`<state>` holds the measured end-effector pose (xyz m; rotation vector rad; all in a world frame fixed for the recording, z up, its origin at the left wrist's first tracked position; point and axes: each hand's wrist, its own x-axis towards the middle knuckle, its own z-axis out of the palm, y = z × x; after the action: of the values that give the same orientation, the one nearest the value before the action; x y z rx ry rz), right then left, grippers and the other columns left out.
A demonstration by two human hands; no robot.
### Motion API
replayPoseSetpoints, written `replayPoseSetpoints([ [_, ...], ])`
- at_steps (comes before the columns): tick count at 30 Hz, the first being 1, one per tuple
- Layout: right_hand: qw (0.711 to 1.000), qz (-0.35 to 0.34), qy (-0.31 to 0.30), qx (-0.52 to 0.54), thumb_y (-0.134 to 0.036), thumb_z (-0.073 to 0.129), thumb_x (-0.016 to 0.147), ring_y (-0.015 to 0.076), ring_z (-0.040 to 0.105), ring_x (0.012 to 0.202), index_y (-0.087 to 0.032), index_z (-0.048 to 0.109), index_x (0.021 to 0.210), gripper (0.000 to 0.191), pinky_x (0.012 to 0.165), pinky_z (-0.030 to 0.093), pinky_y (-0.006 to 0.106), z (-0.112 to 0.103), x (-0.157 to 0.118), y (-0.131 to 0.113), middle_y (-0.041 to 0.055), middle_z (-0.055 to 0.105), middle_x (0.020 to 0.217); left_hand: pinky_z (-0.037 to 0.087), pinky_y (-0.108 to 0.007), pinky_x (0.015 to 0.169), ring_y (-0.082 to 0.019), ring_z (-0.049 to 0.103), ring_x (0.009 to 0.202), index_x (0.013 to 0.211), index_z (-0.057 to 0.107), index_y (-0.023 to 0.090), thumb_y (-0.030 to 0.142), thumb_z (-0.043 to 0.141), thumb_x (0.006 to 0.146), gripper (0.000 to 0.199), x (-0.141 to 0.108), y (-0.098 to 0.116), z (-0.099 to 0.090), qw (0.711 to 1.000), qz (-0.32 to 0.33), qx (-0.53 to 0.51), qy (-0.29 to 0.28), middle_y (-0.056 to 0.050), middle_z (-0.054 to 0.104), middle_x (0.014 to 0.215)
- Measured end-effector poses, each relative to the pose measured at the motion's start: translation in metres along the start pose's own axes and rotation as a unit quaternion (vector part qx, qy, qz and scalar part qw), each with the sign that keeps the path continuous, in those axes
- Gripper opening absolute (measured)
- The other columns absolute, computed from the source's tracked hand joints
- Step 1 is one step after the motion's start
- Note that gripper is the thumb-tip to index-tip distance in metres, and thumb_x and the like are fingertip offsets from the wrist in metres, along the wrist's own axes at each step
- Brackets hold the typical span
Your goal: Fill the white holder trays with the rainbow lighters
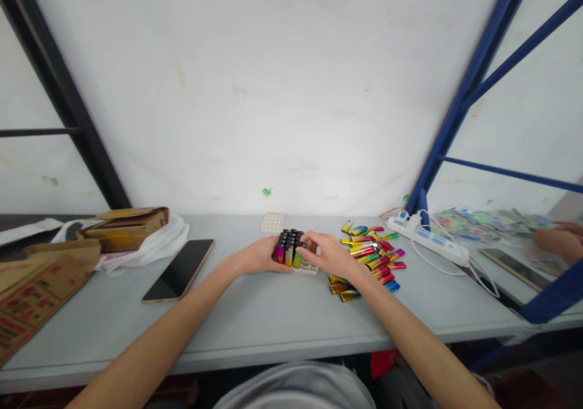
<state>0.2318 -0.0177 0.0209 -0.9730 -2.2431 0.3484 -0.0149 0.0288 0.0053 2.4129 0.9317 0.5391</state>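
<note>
Upright lighters (288,250) with black tops and shiny coloured bodies stand packed in rows in a white holed tray (310,269). Around the left side of this block curls my left hand (263,255), its fingers partly hidden behind it. My right hand (327,252) is at the block's right edge, thumb and fingers pinched together on a lighter there. Bare holes of the tray show below that hand. To the right lies a loose pile of lighters (373,262) in red, gold, green and blue, partly behind my right forearm.
Another white tray (272,222) lies near the wall. At left are a phone (180,270), a white plastic bag (157,248) and cardboard boxes (132,230). At right, a power strip (428,239) with cables runs beside a blue frame; beyond it another person's hands (560,242) show.
</note>
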Motion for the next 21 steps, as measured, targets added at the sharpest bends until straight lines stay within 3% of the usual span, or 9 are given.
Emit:
replayPoseSetpoints([
  [3, 1.000, 0.000, -0.001, 0.008, -0.043, 0.061, 0.098, 0.0166, 0.063, 0.068, -0.021, 0.065, 0.104, 0.024, 0.069, 0.048, 0.028, -0.0016, -0.0002, 0.0002, 0.0003, 0.070, 0.076, 0.051, -0.041, 0.103, -0.031, 0.066, 0.115, 0.134, 0.060, 0.021, 0.052, 0.085, 0.071, 0.074, 0.0001, -0.0009, 0.0005, 1.000, 0.009, -0.009, -0.001, -0.008, 0.070, 0.131],
  [9, 0.997, 0.002, -0.063, 0.052, -0.047, 0.063, 0.097, 0.0161, 0.064, 0.065, -0.020, 0.067, 0.093, 0.027, 0.064, 0.047, 0.027, 0.0010, 0.0005, -0.0008, 0.0005, 0.071, 0.074, 0.051, -0.042, 0.102, -0.032, 0.067, 0.114, 0.130, 0.063, 0.020, 0.050, 0.085, 0.071, 0.069, 0.0015, -0.0008, 0.0000, 1.000, 0.005, 0.008, -0.002, -0.009, 0.071, 0.129],
  [14, 0.996, 0.026, -0.058, 0.068, -0.047, 0.063, 0.097, 0.0170, 0.066, 0.066, -0.019, 0.066, 0.084, 0.031, 0.063, 0.048, 0.026, -0.0014, -0.0001, -0.0019, 0.0028, 0.074, 0.075, 0.053, -0.041, 0.100, -0.031, 0.067, 0.113, 0.131, 0.062, 0.020, 0.051, 0.085, 0.070, 0.072, 0.0010, -0.0001, -0.0005, 1.000, 0.007, 0.001, 0.001, -0.008, 0.072, 0.128],
  [21, 0.993, 0.049, -0.079, 0.067, -0.048, 0.062, 0.098, 0.0174, 0.068, 0.065, -0.019, 0.067, 0.085, 0.032, 0.062, 0.048, 0.026, -0.0005, -0.0003, -0.0013, 0.0033, 0.076, 0.076, 0.053, -0.041, 0.098, -0.032, 0.068, 0.111, 0.130, 0.062, 0.019, 0.053, 0.084, 0.071, 0.072, 0.0013, -0.0006, -0.0001, 1.000, 0.003, 0.009, -0.002, -0.008, 0.072, 0.125],
])
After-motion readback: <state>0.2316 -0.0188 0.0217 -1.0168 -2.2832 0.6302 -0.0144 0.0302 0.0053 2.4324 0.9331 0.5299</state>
